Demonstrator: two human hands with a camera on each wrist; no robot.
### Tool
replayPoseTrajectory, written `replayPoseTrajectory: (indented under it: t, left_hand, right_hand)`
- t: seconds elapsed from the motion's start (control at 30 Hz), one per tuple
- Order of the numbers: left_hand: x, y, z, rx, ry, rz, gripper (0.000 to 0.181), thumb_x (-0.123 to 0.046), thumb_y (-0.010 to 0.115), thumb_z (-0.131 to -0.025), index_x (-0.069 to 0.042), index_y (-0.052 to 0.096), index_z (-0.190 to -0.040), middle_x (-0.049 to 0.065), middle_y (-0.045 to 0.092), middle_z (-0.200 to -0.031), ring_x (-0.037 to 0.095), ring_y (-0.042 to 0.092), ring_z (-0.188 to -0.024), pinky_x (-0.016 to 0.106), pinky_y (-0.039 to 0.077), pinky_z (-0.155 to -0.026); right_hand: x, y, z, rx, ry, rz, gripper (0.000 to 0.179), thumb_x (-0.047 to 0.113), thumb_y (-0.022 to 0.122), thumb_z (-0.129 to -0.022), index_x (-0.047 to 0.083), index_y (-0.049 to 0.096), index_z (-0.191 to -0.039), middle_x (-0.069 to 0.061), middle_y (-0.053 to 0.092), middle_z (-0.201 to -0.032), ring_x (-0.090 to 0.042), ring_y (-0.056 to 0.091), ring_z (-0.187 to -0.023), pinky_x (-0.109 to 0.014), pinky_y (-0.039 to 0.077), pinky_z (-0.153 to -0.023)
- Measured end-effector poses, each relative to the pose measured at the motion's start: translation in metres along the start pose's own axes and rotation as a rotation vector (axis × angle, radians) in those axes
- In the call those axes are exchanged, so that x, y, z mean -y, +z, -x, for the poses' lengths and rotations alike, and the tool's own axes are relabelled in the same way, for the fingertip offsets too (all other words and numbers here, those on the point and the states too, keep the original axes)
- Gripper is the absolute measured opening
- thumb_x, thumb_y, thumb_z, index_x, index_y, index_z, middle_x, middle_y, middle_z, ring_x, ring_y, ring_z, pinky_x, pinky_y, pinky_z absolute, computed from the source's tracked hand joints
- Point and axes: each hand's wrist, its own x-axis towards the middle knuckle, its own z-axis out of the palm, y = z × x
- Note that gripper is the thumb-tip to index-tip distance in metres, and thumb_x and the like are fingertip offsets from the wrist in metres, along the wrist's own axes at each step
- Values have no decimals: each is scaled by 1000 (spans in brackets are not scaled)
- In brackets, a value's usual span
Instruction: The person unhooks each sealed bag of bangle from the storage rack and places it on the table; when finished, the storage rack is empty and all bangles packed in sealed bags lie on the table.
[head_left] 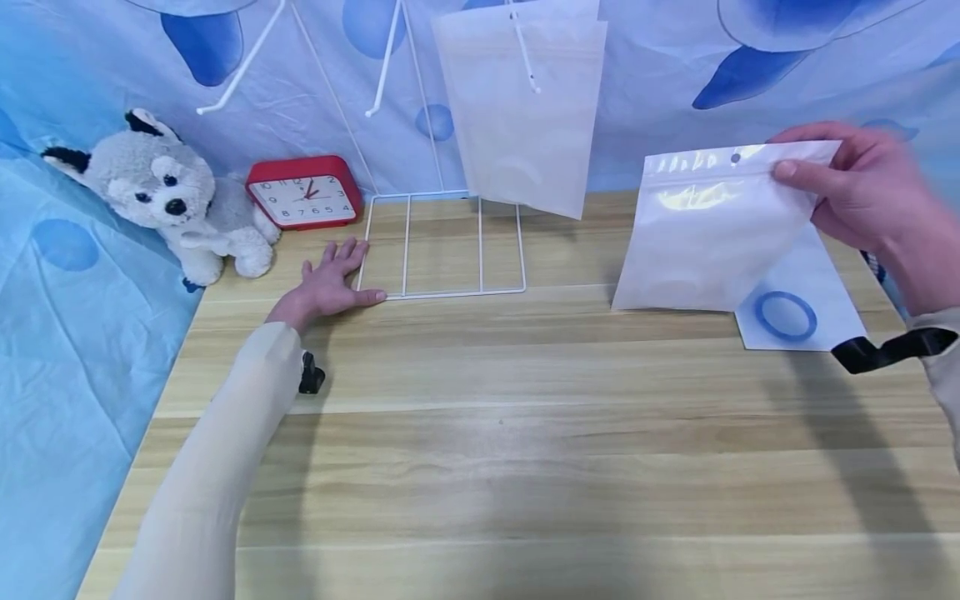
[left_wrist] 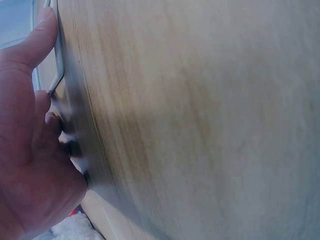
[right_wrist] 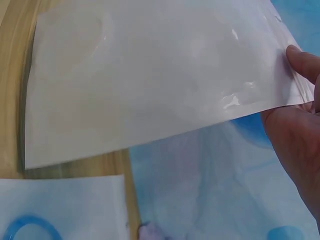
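Note:
My right hand (head_left: 862,179) pinches a white glossy bag (head_left: 697,233) by its top right corner, thumb in front; a small hang hole shows in its upper strip. The bag is raised over the table's right side and partly covers a second white bag (head_left: 840,308) with a blue ring (head_left: 786,316) on it. In the right wrist view the held bag (right_wrist: 150,75) spreads from thumb and fingers. My left hand (head_left: 326,283) rests, fingers spread, at the left front corner of the white wire rack base (head_left: 450,293). Its thumb (left_wrist: 40,40) lies along the wire in the left wrist view.
White bags (head_left: 521,117) hang on the rack's right hook. Two more hooks, the left one (head_left: 240,67) and the middle one (head_left: 386,58), stick out bare. A red clock (head_left: 303,192) and a plush husky (head_left: 176,192) stand at the back left, before a blue patterned cloth (head_left: 60,358).

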Motion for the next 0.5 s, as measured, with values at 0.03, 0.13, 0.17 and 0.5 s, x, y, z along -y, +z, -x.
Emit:
replayPoseTrajectory:
  t: [0.03,0.13,0.17,0.5]
  left_hand:
    - [0,0,0,-3,0,2,104,-60,62,-91,-14,0,-161,14,-10,-166,41,-18,-148,70,-13,-108]
    - [1,0,1,-6,2,4,103,-59,62,-92,-14,1,-162,14,-10,-166,41,-17,-148,70,-13,-108]
    - [1,0,1,-6,3,4,103,-59,62,-92,-14,1,-162,14,-9,-166,41,-17,-148,70,-13,-108]
    - [2,1,0,-14,4,6,102,-57,63,-92,-14,2,-162,13,-9,-167,40,-17,-148,70,-13,-108]
  right_hand:
    - [-1,-1,-3,-23,25,13,30,-11,62,-93,-5,67,-122,-9,66,-120,-19,72,-94,-31,58,-71]
    - [-1,-5,-15,-122,111,52,33,-2,72,-89,2,70,-122,-3,66,-118,-15,72,-88,-28,58,-68]
    - [-1,-7,-19,-154,134,86,35,1,75,-87,5,70,-122,-1,66,-116,-14,71,-85,-25,58,-66]
    - [-12,-16,-66,-228,315,281,40,21,84,-80,18,73,-118,7,64,-113,-11,65,-78,-19,55,-63]
